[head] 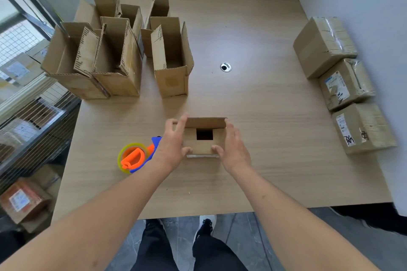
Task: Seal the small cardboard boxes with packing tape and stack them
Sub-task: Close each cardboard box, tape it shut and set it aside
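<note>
Over at the tabletop's (pixel 253 35) far left corner stood a huddle of open boxes (pixel 105 50), flaps up, with one more open box (pixel 172 61) just beside them toward the middle. Near the front edge, left of center, the tape dispenser (pixel 136 156) lay flat on its side, orange and blue with a yellow-rimmed roll. Right beside it, the left hand (pixel 170 145) was curled round the left side of the small box (pixel 204 138), thumb pressed on the near flap, fingers up along the far flap. That box sat on the tabletop near the middle of the front edge, its flaps partly folded in, a dark square gap showing in the top. The right hand (pixel 234 147) gripped the box's right side the same way, thumb on the near flap. Further back, a metal cable hole (pixel 225 66). Along the right edge, three taped boxes (pixel 345 86) sat in a row, touching.
</note>
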A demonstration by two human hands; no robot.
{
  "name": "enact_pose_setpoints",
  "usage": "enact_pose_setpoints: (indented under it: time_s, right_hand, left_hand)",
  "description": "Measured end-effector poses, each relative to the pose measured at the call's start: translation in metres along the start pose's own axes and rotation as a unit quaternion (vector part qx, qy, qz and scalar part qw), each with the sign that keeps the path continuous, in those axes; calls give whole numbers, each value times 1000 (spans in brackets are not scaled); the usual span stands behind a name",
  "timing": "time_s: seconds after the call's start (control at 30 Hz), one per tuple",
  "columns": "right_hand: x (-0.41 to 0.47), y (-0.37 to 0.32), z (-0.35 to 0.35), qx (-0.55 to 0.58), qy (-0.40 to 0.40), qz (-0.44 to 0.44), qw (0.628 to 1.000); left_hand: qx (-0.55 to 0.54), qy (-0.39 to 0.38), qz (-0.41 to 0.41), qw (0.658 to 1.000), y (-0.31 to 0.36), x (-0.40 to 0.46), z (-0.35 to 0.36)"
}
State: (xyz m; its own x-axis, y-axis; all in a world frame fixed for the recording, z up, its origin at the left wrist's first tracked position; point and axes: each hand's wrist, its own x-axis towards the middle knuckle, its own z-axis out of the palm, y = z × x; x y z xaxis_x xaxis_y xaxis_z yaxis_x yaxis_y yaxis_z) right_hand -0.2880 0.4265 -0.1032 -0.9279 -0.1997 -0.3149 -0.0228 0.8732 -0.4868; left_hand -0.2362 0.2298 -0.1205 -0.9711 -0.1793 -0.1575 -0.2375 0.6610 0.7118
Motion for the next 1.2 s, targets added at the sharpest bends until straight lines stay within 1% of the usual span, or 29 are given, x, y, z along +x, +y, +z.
enact_pose_setpoints:
  time_s: [0.1, 0.17, 0.23, 0.3, 0.37, 0.4, 0.47, 0.5, 0.57, 0.6, 0.63, 0.7, 0.73, 0.8, 0.9, 0.97, 1.03, 1.1, 1.17, 1.2]
  right_hand:
    - [2, -7, 6, -15, 19, 5, 1000]
    - [4, -9, 10, -69, 25, -17, 997]
    - [6, -12, 12, -91, 32, -45, 994]
    - [5, -13, 16, -57, 24, -69, 996]
    - [2, -11, 27, -7, 0, -85, 996]
    - [1, -11, 33, -4, -4, -90, 996]
    - [-1, -8, 50, -4, 20, -82, 996]
    - [0, -7, 57, 0, 33, -79, 996]
    - [0, -7, 62, 5, 45, -82, 996]
    - [1, -8, 62, 7, 46, -87, 995]
    - [1, -9, 62, 8, 46, -92, 995]
    - [3, -10, 62, 9, 48, -100, 994]
    - [3, -10, 62, 11, 48, -102, 994]
    - [2, -12, 60, 6, 39, -106, 994]
    - [1, -13, 55, -17, 19, -112, 993]
    - [2, -13, 51, -33, 9, -112, 993]
    - [3, -13, 51, -40, -5, -115, 993]
    - [1, -15, 53, -34, -17, -126, 991]
    - [-1, -19, 56, -8, -28, -139, 990]
    - [-3, -22, 58, 10, -34, -146, 989]
  left_hand:
    - [46, -9, -3, 999, -2, 8, 3]
    - [73, -30, 22, 997, -6, 10, 4]
    - [86, -36, 60, 994, -11, 8, 5]
    - [107, -43, 86, 990, -14, 1, 6]
    - [117, -37, 93, 988, -18, -7, 7]
    - [112, -24, 82, 990, -19, -10, 5]
    - [97, 25, 34, 994, -24, -15, 1]
    - [104, 53, -4, 993, -29, -17, -3]
    - [164, 83, -99, 978, -42, -22, -11]
    - [204, 74, -144, 966, -50, -26, -15]
    - [235, 49, -179, 954, -60, -30, -17]
    - [264, -20, -210, 941, -79, -40, -19]
    - [271, -45, -206, 939, -89, -44, -18]
    - [267, -60, -183, 944, -106, -47, -18]
    - [210, -30, -165, 963, -121, -43, -19]
    - [162, 6, -141, 977, -122, -42, -19]
    - [94, 55, -91, 990, -115, -42, -25]
    - [34, 91, -26, 995, -101, -39, -39]
    - [15, 105, 55, 993, -86, -33, -56]
    - [14, 100, 99, 990, -78, -30, -64]
